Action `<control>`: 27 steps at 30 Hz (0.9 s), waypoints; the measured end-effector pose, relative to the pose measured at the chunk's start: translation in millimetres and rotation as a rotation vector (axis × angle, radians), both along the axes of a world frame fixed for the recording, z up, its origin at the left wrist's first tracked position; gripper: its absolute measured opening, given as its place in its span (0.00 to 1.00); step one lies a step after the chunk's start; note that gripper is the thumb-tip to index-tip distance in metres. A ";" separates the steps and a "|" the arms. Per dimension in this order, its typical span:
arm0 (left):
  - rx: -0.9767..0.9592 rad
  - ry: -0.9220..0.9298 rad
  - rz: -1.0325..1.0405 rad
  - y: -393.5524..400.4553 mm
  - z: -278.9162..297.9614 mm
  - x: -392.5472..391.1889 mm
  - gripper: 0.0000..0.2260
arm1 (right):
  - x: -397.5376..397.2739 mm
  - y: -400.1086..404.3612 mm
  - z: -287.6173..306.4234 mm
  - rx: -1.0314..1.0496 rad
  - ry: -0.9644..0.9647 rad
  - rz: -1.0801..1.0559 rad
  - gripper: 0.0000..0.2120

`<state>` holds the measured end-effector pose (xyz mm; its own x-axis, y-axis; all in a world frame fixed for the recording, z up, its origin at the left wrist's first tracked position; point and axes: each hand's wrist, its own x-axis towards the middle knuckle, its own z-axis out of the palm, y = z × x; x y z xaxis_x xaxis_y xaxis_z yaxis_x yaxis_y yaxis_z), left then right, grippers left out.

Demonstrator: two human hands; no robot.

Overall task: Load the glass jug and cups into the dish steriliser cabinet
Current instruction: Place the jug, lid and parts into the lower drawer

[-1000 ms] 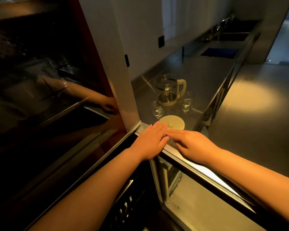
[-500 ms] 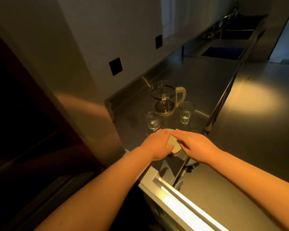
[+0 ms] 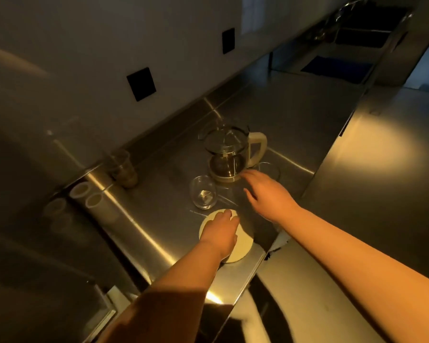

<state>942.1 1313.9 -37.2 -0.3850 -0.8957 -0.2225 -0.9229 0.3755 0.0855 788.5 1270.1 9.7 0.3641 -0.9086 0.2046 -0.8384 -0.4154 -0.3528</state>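
A glass jug [image 3: 229,152] with a cream handle stands on the steel counter [image 3: 295,120]. A clear glass cup [image 3: 203,195] stands just in front of it to the left. A second glass cup [image 3: 270,169] is partly hidden behind my right hand. My right hand [image 3: 268,194] hovers open over the counter, fingers stretched toward the jug's base. My left hand [image 3: 221,233] lies flat on a round cream lid [image 3: 243,243] near the counter's front edge. The steriliser cabinet is out of view.
A plastic cup with dark liquid [image 3: 123,169] stands by the backsplash at left. Two pale tubes [image 3: 84,194] lie at the counter's left end. Black wall sockets [image 3: 141,84] sit above. A sink [image 3: 362,38] is far back right; the floor [image 3: 382,157] lies to the right.
The view swung right, away from the dark cabinet door, toward the counter. My right hand left the lid and reached forward toward the jug. My left hand stayed on the lid.
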 end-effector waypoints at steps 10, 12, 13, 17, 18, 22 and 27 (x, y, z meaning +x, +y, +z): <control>0.070 -0.030 0.083 -13.7 -52.0 3.0 0.19 | 20.0 -85.7 -6.9 -0.073 -0.005 -0.043 0.26; 0.044 -0.045 0.067 -14.5 -51.9 3.8 0.19 | 25.0 -95.8 -9.2 -0.064 0.022 -0.059 0.27; -0.021 -0.046 0.049 -14.4 -51.1 4.3 0.18 | 27.1 -99.6 -10.2 -0.063 0.046 -0.053 0.28; -0.195 -0.023 -0.010 -9.8 -49.6 3.8 0.15 | 32.3 -112.9 -12.9 -0.078 0.106 0.001 0.27; -0.210 -0.024 -0.007 -9.8 -51.8 2.8 0.14 | 33.3 -116.0 -13.1 -0.075 0.130 -0.004 0.27; -0.228 -0.069 0.049 -11.1 -49.9 -3.5 0.15 | 38.0 -125.8 -13.9 -0.097 0.269 -0.067 0.24; -0.225 -0.056 0.164 -12.4 -47.9 -6.7 0.16 | 41.7 -135.3 -9.8 -0.103 0.357 -0.075 0.15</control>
<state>935.4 1301.5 -85.1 -0.2240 -0.9742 -0.0275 -0.9737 0.2249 -0.0359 830.1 1134.8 -0.1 0.3624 -0.9166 0.1688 -0.9304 -0.3665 0.0072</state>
